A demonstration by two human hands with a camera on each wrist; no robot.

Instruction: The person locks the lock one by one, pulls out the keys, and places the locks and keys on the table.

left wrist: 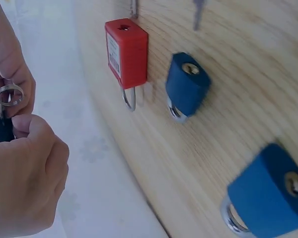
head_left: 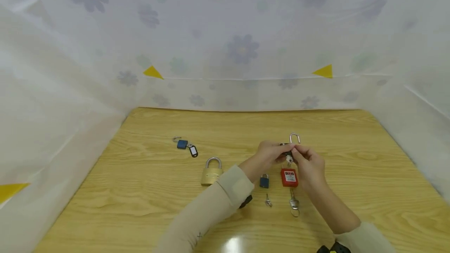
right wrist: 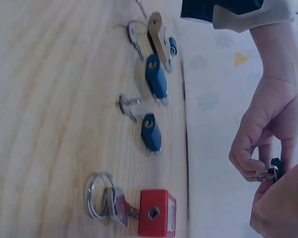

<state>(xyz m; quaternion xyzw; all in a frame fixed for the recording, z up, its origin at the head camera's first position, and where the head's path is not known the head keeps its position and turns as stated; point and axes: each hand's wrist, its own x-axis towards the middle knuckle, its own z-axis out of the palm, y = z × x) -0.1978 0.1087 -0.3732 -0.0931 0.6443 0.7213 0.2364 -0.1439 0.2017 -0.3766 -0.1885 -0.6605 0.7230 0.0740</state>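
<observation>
Both hands meet over the right side of the table around a small black padlock [head_left: 285,147] whose silver shackle [head_left: 294,137] stands unlatched at the top. My left hand [head_left: 268,153] grips the dark body from the left, thumb on it. From the other side my right hand [head_left: 310,164] pinches it, its fingertips meeting the left thumb. A key ring [left wrist: 10,95] hangs from a key at the bottom of the body, also visible in the right wrist view. Just below the hands lies a red padlock [head_left: 289,177] with a key [head_left: 293,204] at its bottom.
A small blue padlock [head_left: 264,181] lies left of the red one, with keys [head_left: 268,200] below. A brass padlock [head_left: 212,175] is beyond the left forearm. Farther left, an unlatched blue padlock [head_left: 182,144] has a black tag [head_left: 193,150]. A larger blue padlock [left wrist: 269,193] shows in the left wrist view.
</observation>
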